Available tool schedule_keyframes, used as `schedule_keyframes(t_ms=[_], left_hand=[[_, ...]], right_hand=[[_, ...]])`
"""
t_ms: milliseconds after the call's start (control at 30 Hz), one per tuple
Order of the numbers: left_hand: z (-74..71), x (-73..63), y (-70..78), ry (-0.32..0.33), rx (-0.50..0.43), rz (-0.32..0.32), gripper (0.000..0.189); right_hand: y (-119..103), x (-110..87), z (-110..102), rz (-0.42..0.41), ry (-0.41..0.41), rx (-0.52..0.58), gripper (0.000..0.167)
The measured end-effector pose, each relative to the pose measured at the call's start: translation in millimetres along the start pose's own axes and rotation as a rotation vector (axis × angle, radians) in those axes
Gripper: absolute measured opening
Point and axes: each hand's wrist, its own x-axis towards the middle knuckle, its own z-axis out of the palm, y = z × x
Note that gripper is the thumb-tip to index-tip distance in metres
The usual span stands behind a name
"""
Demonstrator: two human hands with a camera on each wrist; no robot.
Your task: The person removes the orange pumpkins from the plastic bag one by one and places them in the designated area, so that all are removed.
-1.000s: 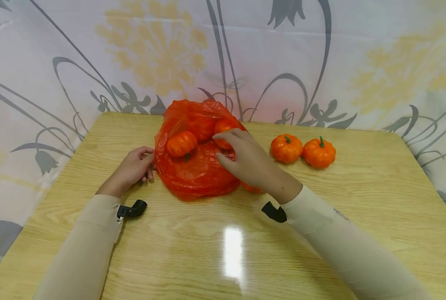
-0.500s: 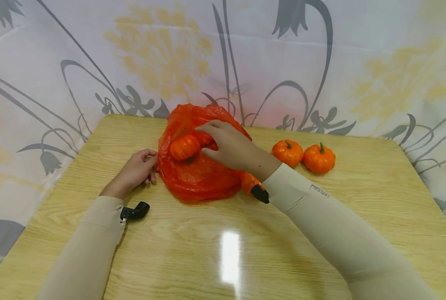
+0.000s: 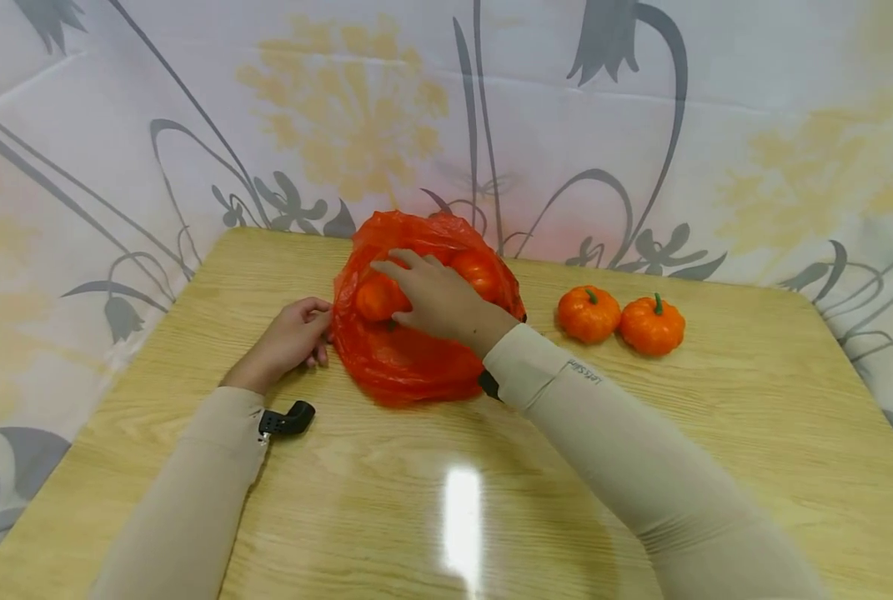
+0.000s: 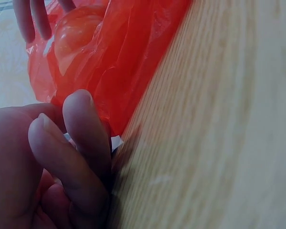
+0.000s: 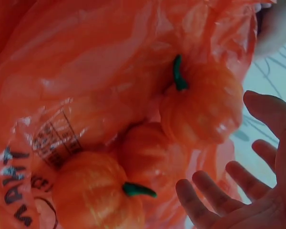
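You look to be at the reaching step. Your right hand [image 3: 438,296] is over the red bag [image 3: 404,385], right above the left pumpkin [image 3: 373,302] that sits inside it. The fingers on that hand are spread and hold nothing, and you can see gaps between them in the right wrist view. I can't tell if a fingertip touches the pumpkin. Your left hand [image 3: 296,333] is at the left edge of the bag, and it seems to pinch the edge with thumb and finger, though part of that pinch is hidden.

To get a good grip, I think the next move calls for your right fingers to go down and curl round the pumpkin's fat sides. Your left hand should keep the bag's edge steady, because such thin plastic could slide or fold over.

The bag is crinkly and see-through, with black writing [image 5: 16,179] on it. The pumpkins are round, a bit squashed, bumpy with ribs, and shiny, so they may be slippery. The right wrist view shows a curly green stem [image 5: 139,190]. Another pumpkin [image 3: 478,273] sits in the right part of the bag. Two more, the round pumpkin [image 3: 589,314] and the end pumpkin [image 3: 652,325], sit side by side to the right on the smooth wood table [image 3: 356,500].
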Motion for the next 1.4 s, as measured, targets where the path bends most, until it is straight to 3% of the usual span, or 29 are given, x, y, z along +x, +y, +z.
schedule_keyframes(t_ms=[200, 467, 767, 867, 1100, 1267, 1400], left_hand=[[4.5, 2.8, 1.7, -0.001, 0.002, -0.009, 0.037], [7.9, 4.1, 3.3, -0.002, 0.008, 0.001, 0.037], [8.7, 3.7, 2.8, 0.001, 0.001, -0.002, 0.034], [8.4, 3.9, 3.0, -0.008, 0.011, -0.006, 0.035], [6.7, 3.0, 5.8, -0.003, 0.025, -0.004, 0.037], [3.6, 1.4, 4.0, -0.004, 0.017, -0.016, 0.037], [0.3, -0.3, 1.9, 0.000, 0.015, -0.017, 0.040]], right_hand=[[1, 1.8, 10, 0.004, -0.006, -0.039, 0.073], [2, 3.0, 22, 0.098, 0.021, -0.104, 0.067], [0, 5.7, 26, 0.146, 0.051, -0.173, 0.065], [4, -1.4, 24, 0.163, 0.074, -0.132, 0.065], [10, -32.7, 18, 0.193, 0.193, 0.073, 0.068], [8, -59.4, 22, 0.182, 0.269, 0.225, 0.070], [8, -75.0, 25, 0.175, 0.311, 0.287, 0.069]])
